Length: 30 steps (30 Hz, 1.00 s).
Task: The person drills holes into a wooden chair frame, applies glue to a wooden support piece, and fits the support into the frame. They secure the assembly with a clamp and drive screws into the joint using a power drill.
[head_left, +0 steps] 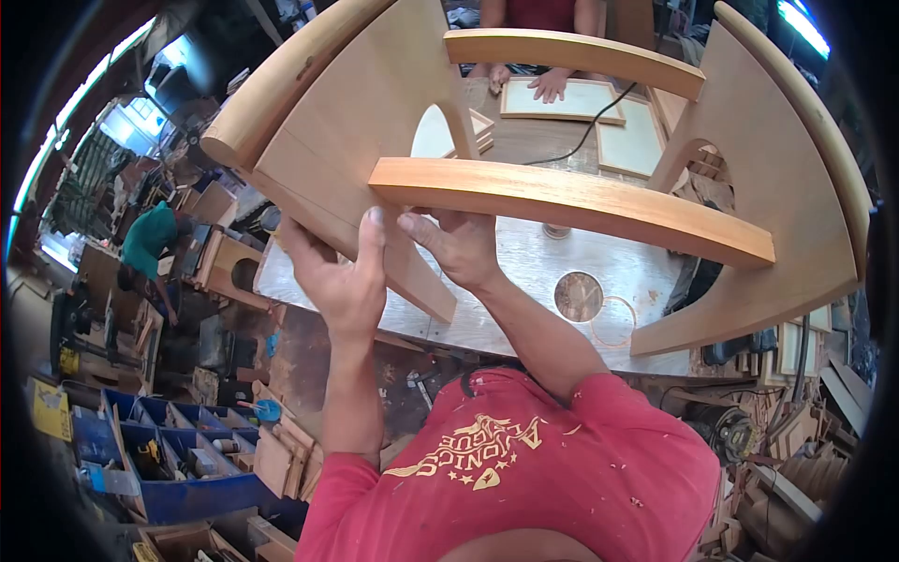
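A wooden furniture frame (328, 131) stands on the workbench, with two curved side panels joined by curved crosspieces. My left hand (339, 281) grips the lower edge of the left side panel, thumb on the near face and fingers partly hidden behind it. Close beside it, my right hand (464, 248) is bent around the joint where the near crosspiece (571, 199) meets that panel; its fingertips are hidden by the wood. The right side panel (777, 159) carries a rounded strip along its outer edge and an arched cutout.
Across the bench (524, 290), another person's hand (550, 86) lies on a framed panel (520, 101). A black cable (590, 136) crosses the surface. A blue divided bin (187, 487) stands lower left; a person in green (150, 239) bends over farther left.
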Each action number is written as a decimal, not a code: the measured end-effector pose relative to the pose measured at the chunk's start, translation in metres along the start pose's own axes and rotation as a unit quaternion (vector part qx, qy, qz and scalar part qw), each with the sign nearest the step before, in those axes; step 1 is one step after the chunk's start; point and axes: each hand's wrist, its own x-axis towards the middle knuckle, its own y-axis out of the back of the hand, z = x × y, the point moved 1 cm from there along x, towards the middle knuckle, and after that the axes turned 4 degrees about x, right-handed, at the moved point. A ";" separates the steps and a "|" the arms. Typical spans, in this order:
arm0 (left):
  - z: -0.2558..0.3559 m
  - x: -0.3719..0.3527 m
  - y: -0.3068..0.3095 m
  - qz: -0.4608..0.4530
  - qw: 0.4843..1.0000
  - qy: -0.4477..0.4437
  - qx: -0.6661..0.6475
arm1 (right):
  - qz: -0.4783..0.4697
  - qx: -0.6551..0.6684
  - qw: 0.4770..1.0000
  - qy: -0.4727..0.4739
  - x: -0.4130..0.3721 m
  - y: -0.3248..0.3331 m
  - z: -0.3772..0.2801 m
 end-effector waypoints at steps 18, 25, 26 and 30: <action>-0.012 -0.001 -0.011 0.030 0.992 -0.005 0.118 | 0.070 -0.006 0.997 0.039 0.007 -0.021 0.020; -0.015 0.003 -0.014 0.063 0.988 -0.079 0.116 | 0.033 -0.033 0.998 0.048 0.009 -0.014 0.023; -0.015 0.002 -0.014 0.064 0.989 -0.077 0.114 | 0.038 -0.028 0.998 0.048 0.008 -0.014 0.023; -0.015 0.003 -0.013 0.061 0.988 -0.078 0.121 | 0.045 -0.023 0.997 0.055 0.010 -0.016 0.024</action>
